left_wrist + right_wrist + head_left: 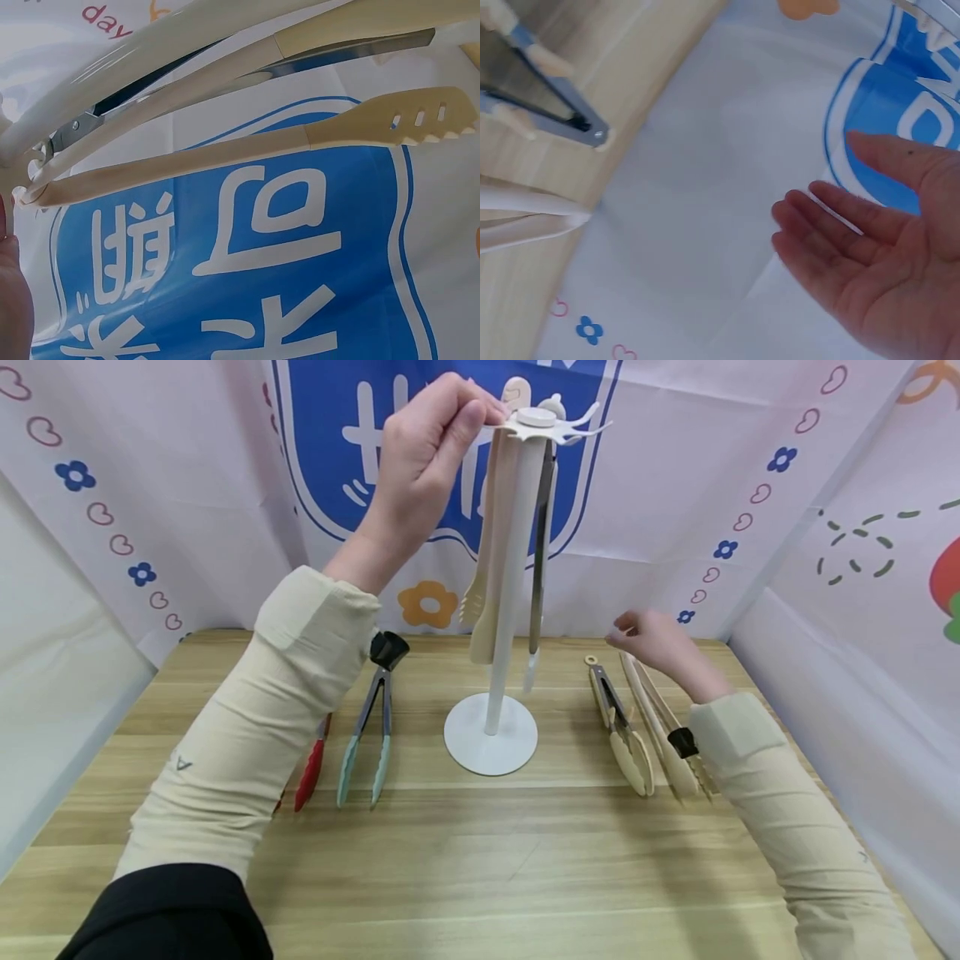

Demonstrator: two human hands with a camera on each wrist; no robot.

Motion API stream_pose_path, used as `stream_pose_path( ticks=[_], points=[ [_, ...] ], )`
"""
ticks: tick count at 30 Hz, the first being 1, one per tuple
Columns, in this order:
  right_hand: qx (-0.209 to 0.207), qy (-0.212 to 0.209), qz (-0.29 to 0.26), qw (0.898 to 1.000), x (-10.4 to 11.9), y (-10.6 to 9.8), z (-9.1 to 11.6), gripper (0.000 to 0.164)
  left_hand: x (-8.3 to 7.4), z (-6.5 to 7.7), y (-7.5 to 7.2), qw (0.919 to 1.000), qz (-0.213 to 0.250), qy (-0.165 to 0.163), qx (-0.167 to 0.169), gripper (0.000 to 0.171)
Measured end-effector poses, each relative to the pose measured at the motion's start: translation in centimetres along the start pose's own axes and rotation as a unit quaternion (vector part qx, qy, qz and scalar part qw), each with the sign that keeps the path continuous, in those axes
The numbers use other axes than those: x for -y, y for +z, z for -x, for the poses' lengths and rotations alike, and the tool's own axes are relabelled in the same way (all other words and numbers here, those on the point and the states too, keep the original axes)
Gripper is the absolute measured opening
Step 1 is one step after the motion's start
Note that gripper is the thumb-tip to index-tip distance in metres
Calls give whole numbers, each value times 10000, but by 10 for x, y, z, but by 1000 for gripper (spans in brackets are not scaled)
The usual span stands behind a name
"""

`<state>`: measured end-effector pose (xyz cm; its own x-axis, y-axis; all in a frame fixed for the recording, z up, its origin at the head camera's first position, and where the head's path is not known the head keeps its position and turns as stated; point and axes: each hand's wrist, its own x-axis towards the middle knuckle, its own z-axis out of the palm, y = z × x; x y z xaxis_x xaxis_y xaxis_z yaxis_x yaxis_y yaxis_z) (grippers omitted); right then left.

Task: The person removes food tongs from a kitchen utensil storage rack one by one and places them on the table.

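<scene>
My left hand (pixel 427 468) pinches the top of a white utensil stand (pixel 513 568) near a hook on its left side. From the stand hang a cream slotted server (pixel 405 120) with a toothed edge, another cream-headed utensil (pixel 484 631), and metal tongs (pixel 541 543). What exactly lies between the left fingertips is hidden. My right hand (pixel 870 255) hovers empty near the backdrop, fingers loosely bent and thumb apart. Close to it on the table lie tongs with cream tips (pixel 630 756) and long cream tongs (pixel 652 718).
Left of the stand's round base (pixel 491 760), tongs with mint tips (pixel 363 752) and red-tipped tongs (pixel 310 777) lie on the wooden table (pixel 480 877). The left forearm partly covers the red ones. A printed white cloth (pixel 645 510) rises behind the table.
</scene>
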<state>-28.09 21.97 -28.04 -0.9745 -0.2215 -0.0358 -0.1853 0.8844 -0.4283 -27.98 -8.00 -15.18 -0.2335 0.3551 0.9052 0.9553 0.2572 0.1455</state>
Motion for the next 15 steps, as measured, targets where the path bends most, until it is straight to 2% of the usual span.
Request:
stream_pose_path(
  ticks=[8, 15],
  points=[
    [-195, -347, -275, 9988, 19, -12, 5, 42, 0, -1, -2, 9996, -149, -215, 107, 20],
    [-684, -681, -532, 9939, 30, -14, 8, 42, -1, 0, -4, 9995, -126, -271, 103, 22]
  ],
)
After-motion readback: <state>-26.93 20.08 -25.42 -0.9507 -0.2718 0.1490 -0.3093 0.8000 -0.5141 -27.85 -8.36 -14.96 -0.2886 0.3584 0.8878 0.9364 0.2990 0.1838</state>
